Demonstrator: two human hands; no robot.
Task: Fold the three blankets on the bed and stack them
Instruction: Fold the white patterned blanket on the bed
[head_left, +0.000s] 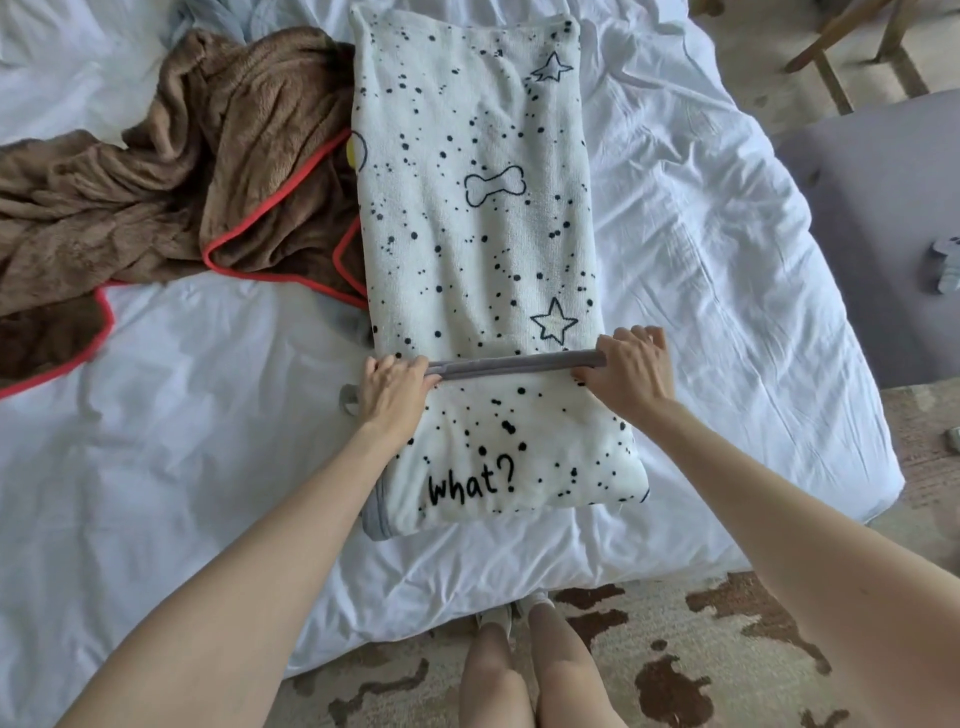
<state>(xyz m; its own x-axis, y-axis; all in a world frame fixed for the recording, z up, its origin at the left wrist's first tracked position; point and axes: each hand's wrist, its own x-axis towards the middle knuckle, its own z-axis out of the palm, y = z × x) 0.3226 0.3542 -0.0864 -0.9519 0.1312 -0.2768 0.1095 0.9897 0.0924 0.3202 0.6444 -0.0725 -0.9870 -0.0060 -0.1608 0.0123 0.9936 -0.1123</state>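
Note:
A white blanket (478, 218) with black spots, stars and a bone lies in a long strip down the middle of the bed. Its near end is folded over toward the far side, showing the word "what?" and a grey trimmed edge. My left hand (395, 387) grips the left end of that grey edge. My right hand (631, 364) grips the right end. A brown fleece blanket (171, 182) with red trim lies crumpled to the left. A sliver of pale grey-blue fabric (208, 15) shows at the top, beyond the brown one.
White bedding (701, 260) covers the bed, whose corner drops off at the right. A grey bench (883, 208) stands beside it, with wooden chair legs (841, 47) beyond. A patterned rug (675, 649) lies under my feet.

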